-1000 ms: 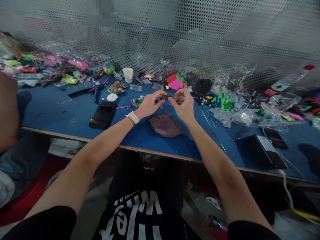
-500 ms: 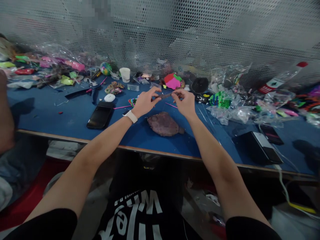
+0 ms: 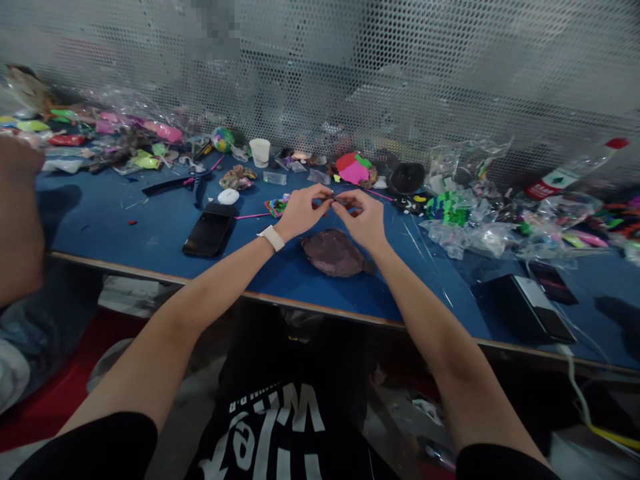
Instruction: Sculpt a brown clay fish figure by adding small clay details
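1 black smartphone (image 3: 209, 231) lies left of the purplish fish-shaped piece (image 3: 334, 255), which rests on the blue table (image 3: 110, 230). Just beyond that piece, the left hand (image 3: 303, 212) and right hand (image 3: 365, 217) pinch 1 small dark bit (image 3: 334, 198) at their fingertips. Far right of it tilts 1 red-capped bottle (image 3: 554, 181).

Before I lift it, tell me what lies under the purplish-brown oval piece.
The flat blue tabletop shows around the purplish-brown oval piece; whatever lies directly beneath is covered and cannot be seen.
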A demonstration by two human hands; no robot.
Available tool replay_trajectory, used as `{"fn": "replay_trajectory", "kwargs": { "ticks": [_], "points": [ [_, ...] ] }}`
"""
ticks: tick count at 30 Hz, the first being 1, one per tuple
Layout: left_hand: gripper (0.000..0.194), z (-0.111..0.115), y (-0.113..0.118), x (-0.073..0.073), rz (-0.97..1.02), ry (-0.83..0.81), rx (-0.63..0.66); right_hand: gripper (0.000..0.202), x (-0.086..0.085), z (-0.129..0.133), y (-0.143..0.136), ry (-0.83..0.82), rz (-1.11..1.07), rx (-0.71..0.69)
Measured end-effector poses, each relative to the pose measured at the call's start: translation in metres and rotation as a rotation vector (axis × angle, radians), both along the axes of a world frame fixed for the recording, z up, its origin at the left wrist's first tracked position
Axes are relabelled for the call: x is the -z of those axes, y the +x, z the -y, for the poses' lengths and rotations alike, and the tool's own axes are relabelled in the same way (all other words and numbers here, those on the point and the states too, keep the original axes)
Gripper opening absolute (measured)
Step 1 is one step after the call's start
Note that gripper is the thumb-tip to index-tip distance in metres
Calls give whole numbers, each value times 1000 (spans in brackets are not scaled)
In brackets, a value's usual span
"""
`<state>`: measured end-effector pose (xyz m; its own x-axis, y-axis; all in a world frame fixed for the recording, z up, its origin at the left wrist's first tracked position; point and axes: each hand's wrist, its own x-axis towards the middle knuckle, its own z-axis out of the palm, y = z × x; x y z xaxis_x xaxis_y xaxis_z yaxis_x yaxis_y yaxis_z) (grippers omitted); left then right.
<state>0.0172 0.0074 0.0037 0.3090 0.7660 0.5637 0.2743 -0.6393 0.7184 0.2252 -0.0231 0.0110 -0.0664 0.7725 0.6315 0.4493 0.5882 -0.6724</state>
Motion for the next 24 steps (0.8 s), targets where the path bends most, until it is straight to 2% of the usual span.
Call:
{"fn": "replay_trajectory", "kwargs": {
  "ticks": [3,6,11,13,16,18,20,24],
  "points": [
    [24,1,-1,-1,-11,57,4,48,-2,3,2,-13,60,-60],
    [34,-1,-2,1,-17,73,0,41,-4,3,6,2,119,-79],
    [26,-1,-2,0,-28,71,21,25,-7,-2,13,87,139,29],
    [28,1,-2,-1,-21,65,73,31,-5,-6,16,83,57,54],
    [29,3,-2,-1,-5,54,126,48,1,-12,18,1,-14,-35],
    [32,3,-2,1,12,24,121,38,4,-15,18,-43,11,-84],
    [34,1,-2,3,34,-21,96,27,6,-16,16,-41,41,-74],
    [18,-3,0,4,61,-39,79,21,5,-18,17,20,73,-1]
  ]
}}
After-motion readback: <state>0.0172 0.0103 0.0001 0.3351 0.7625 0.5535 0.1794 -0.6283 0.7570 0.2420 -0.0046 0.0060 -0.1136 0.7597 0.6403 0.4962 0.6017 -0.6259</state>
